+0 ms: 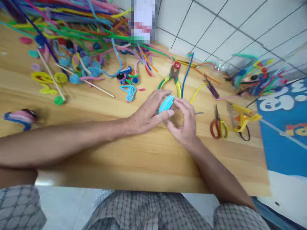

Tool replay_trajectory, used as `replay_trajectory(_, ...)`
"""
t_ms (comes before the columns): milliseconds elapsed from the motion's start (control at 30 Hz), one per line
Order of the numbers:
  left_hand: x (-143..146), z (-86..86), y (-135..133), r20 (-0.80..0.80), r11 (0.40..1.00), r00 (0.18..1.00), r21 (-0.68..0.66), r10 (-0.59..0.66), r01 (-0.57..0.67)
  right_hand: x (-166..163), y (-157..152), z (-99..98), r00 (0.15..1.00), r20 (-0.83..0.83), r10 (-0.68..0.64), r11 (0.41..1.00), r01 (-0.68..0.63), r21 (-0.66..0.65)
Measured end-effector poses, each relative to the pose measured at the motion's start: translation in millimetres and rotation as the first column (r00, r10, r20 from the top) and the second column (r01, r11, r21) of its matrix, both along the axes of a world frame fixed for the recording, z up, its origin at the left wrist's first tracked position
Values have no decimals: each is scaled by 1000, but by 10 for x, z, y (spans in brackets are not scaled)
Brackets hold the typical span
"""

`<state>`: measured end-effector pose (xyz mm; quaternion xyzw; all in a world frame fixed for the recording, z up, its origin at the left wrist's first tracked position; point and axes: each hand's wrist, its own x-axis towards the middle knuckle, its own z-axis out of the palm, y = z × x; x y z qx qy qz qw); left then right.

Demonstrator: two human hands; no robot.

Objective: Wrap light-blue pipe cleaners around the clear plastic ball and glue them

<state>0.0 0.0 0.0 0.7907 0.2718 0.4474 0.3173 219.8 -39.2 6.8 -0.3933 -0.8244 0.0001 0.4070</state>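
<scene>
Over the middle of the table, a light-blue coil (166, 104), apparently wound pipe cleaner, sits between my two hands. My left hand (150, 113) is closed around its left side, with the thumb along the lower edge. The fingertips of my right hand (184, 123) press on its right side, the fingers curved. Just beyond the hands lie pliers (174, 75) with green and yellow handles, partly hidden by my fingers. A red bead-like piece (177, 65) rests at their jaws. A dark blue pipe cleaner (187, 76) runs beside the pliers.
Scissors (218, 124) and a yellow glue gun (244, 116) lie to the right. Colourful pipe cleaners (72, 22) heap at the back left, with small coiled pieces and wooden sticks (51, 75) before them. A striped coiled piece (21, 116) is far left. White tiled wall (206, 25) bounds the back.
</scene>
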Motion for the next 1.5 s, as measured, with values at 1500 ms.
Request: replay_trajectory(1500, -70, -83, -7, -82, 989, 995, -136, 48, -59, -25, 42, -149, 996, -87, -19, 982, 3, -186)
